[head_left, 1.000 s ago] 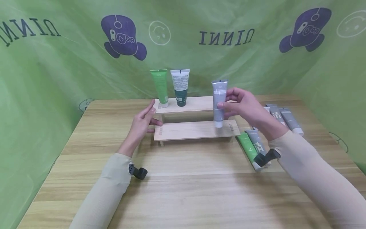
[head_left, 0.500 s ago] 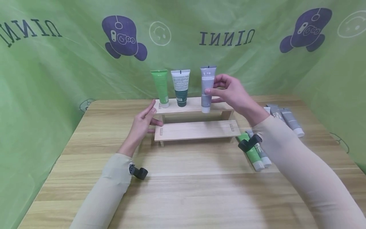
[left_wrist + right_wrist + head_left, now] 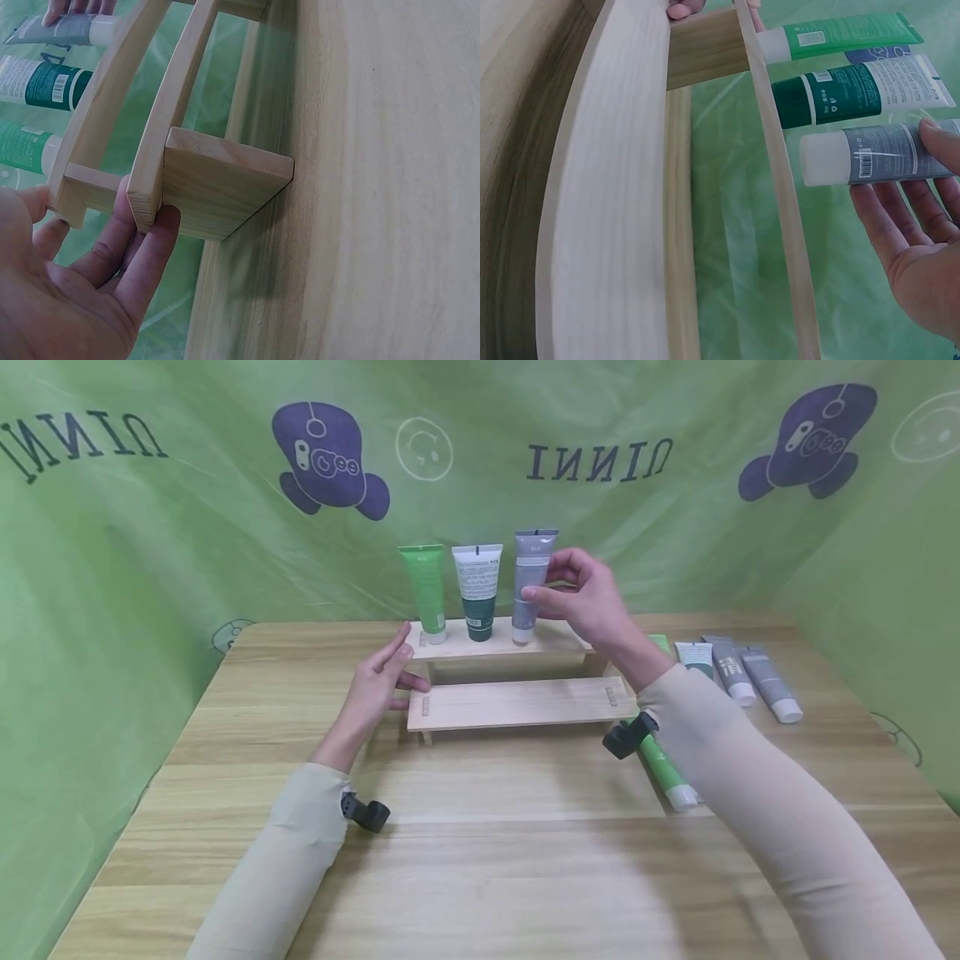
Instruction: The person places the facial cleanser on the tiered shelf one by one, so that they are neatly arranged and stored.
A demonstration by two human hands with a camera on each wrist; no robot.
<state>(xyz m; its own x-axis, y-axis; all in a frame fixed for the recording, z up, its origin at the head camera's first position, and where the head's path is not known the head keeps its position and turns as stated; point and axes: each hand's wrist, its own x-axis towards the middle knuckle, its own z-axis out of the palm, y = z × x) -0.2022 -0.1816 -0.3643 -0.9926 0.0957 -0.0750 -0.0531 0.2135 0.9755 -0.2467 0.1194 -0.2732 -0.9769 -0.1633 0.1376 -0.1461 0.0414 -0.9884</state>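
Note:
My right hand point(image 3: 581, 593) pinches a grey squeeze tube point(image 3: 529, 578) between thumb and fingers, upright with its white cap down over the upper step. In the right wrist view a narrow gap shows between the grey tube's cap point(image 3: 825, 159) and the board. To its left stand a white-and-dark-green tube point(image 3: 477, 585) and a bright green tube point(image 3: 424, 585), both cap down. My left hand point(image 3: 377, 681) holds the left end of the two-step wooden stand point(image 3: 517, 703). Its thumb is at the upper board and its fingers are round the end of the lower board point(image 3: 169, 120).
Several tubes lie on the tabletop point(image 3: 480, 860) right of the stand: a green one point(image 3: 666, 777) partly under my right sleeve, a white-topped one point(image 3: 694, 653) and two grey ones point(image 3: 727, 668). A green printed cloth point(image 3: 480, 468) hangs behind the table.
My right hand has carried the grey tube left and back, from in front of the stand's right end to over the upper step beside the white-and-green tube. My left hand has stayed put.

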